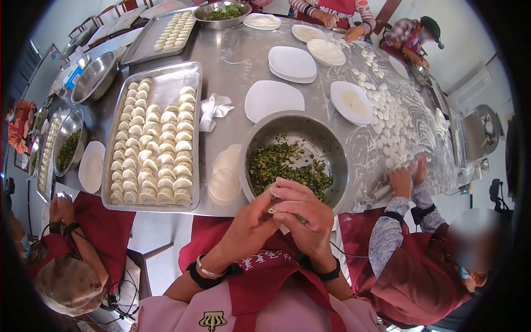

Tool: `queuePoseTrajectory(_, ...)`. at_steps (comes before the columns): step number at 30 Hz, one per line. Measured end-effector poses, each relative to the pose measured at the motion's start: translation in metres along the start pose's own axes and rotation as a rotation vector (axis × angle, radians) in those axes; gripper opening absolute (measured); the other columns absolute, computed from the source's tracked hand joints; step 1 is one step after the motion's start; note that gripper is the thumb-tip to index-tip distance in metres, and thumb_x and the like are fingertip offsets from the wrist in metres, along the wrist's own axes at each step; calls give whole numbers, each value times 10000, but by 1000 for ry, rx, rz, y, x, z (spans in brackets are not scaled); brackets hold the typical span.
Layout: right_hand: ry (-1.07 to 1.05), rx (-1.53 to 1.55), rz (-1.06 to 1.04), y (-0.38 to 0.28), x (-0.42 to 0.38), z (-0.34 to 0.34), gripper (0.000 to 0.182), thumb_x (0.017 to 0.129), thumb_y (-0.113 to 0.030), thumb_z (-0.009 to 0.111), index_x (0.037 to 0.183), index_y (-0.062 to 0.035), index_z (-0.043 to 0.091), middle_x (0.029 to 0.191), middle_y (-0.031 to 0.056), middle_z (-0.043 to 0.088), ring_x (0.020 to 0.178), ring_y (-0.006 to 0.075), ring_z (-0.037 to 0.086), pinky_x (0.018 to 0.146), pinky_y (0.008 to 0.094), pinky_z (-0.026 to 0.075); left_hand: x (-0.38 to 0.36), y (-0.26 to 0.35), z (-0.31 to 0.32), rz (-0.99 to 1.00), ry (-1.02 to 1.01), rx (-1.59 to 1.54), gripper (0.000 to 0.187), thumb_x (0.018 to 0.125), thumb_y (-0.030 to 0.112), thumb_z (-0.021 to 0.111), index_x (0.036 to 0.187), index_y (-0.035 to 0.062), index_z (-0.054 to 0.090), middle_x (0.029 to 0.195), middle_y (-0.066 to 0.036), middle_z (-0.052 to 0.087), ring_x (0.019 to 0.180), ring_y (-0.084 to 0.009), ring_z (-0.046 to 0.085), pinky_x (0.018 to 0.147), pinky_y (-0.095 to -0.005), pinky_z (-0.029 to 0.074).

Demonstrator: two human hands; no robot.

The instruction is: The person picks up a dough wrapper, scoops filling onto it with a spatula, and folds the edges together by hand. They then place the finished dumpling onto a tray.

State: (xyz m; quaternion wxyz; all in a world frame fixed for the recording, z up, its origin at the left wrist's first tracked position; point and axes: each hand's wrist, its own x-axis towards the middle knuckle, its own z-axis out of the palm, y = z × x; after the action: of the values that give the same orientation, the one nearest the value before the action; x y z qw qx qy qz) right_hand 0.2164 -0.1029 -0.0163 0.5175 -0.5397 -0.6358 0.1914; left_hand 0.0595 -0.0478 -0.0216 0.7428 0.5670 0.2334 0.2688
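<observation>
Over the near rim of a steel bowl (342, 191) of chopped green filling (276, 166), my left hand (254, 224) and my right hand (307, 221) meet with fingers closed around a dumpling, mostly hidden by them. Only a pale dough edge and a bit of green show. To the left of the bowl lie round dough wrappers (224, 185) on the steel table. Further left is a metal tray (166, 83) with rows of folded dumplings (149, 144). A crumpled white cloth (214, 109) sits by the tray's right side.
White plates (274, 100) stand behind the bowl. At right, a co-worker's hands (408, 176) touch a rolling pin (383, 192) near scattered dough pieces (390, 116). Another person's hands (62, 210) are at left. More people stand across the table; steel bowls (94, 77) are at left.
</observation>
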Motion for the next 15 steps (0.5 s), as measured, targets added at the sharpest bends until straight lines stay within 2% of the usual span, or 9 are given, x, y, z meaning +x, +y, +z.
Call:
queuePoseTrajectory(4,56,27,33,-3,1,3,146,771,-12,762,908,-38,718,1117,137,718,1147,338,652,960,405,524,1,0,5,28,59,-80,602,984,13,544,1534,2,298,1257,-44,557,1113,-93,541,954,-259,462)
queuePoseTrajectory(7,111,-12,6,1,0,5,176,758,-11,773,921,-42,716,1122,138,717,1154,338,649,963,405,521,-3,-7,5,28,107,-41,637,962,-29,519,1543,-16,257,1313,-104,580,1109,-123,574,948,-282,473)
queuePoseTrajectory(9,132,-50,-8,1,0,6,192,749,-15,782,925,-46,714,1130,139,715,1166,336,643,968,407,517,-7,-11,0,49,66,93,624,962,-32,516,1537,-18,275,1290,-103,596,1095,-123,580,936,-278,476)
queuePoseTrajectory(12,49,-75,-73,4,1,5,218,745,-31,788,948,-43,711,1177,140,701,1198,348,621,980,413,508,-8,-9,-4,1,46,167,608,960,-32,519,1527,-14,301,1241,-100,619,1069,-122,591,921,-272,479)
queuePoseTrajectory(15,-11,-71,58,-7,6,0,252,744,-44,790,984,-38,713,1227,142,680,1244,355,587,991,415,500,-6,0,-5,-44,6,99,618,947,-35,528,1524,0,310,1202,-96,632,1051,-123,603,908,-268,485)
